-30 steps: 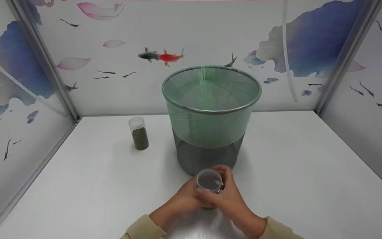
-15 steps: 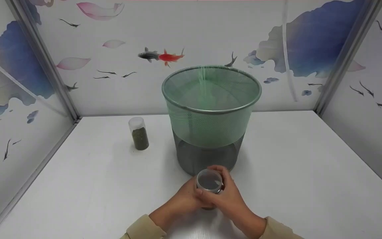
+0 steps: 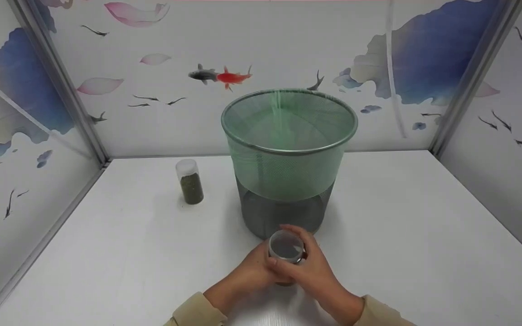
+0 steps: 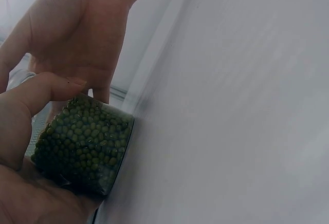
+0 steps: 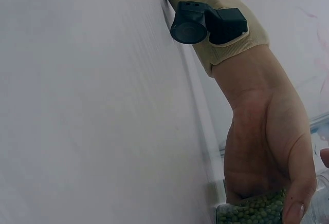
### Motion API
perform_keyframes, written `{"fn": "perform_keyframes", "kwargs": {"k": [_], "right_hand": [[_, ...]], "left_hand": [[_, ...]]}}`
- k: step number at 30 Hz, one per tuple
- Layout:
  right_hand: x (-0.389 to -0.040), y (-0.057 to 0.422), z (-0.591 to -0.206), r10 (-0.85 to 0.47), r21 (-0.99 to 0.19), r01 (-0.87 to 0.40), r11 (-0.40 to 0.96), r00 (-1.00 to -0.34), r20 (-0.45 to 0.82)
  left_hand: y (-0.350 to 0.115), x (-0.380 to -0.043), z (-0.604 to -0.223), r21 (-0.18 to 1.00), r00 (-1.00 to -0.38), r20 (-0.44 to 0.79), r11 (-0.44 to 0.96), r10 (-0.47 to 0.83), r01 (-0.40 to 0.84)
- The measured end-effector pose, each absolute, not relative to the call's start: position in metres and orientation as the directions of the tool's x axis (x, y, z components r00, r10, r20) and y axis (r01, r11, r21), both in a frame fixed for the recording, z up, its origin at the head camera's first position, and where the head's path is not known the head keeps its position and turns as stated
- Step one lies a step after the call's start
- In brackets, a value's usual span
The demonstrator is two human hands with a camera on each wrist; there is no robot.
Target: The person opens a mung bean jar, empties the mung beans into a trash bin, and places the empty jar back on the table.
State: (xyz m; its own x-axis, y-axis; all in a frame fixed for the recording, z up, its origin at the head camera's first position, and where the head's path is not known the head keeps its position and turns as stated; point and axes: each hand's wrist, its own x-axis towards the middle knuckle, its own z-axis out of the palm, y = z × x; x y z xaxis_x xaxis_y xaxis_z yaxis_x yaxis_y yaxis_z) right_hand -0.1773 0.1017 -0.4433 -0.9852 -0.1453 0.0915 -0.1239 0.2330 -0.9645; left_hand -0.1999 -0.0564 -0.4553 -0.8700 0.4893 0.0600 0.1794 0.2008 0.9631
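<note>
Near the front middle of the table stands a clear jar of green beans [image 3: 286, 246], its beans plainly visible through the side in the left wrist view. My left hand [image 3: 253, 268] holds the jar low on its left side, with the thumb across it. From the right, my right hand [image 3: 314, 267] grips the upper part, thumb in front and fingers behind the rim. The jar's base appears to rest on the table. In the right wrist view, the beans [image 5: 252, 211] show at the bottom edge, under a thumb.
Right behind the hands rises a tall mesh wastebasket [image 3: 283, 217], green above and dark grey below. A second clear jar [image 3: 191, 188], partly filled with something green, stands left of it. Printed panels [image 3: 161, 122] enclose the white table [image 3: 120, 253] at the back and sides.
The fingers of my right hand have crept a little to the left behind the jar's rim. The jar and my left hand stay where they were.
</note>
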Motion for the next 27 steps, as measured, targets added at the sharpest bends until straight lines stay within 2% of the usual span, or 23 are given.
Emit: {"fn": "perform_keyframes", "kwargs": {"k": [7,14,27], "right_hand": [[-0.1758,0.1026,-0.4407,-0.159,-0.974,-0.093,0.209,-0.985,0.060],[-0.1760,0.1023,-0.4406,-0.140,-0.978,-0.098,0.182,-0.987,0.073],[-0.1782,0.1058,-0.4419,-0.135,-0.981,-0.102,0.167,-0.988,0.080]], "left_hand": [[-0.0575,-0.1999,-0.4529,0.955,-0.860,0.070,0.215,0.506,0.205],[-0.0568,-0.2012,-0.4535,0.963,-0.844,0.099,0.164,0.526,0.215],[-0.0562,-0.2012,-0.4538,0.967,-0.854,0.082,0.165,0.514,0.192]]}}
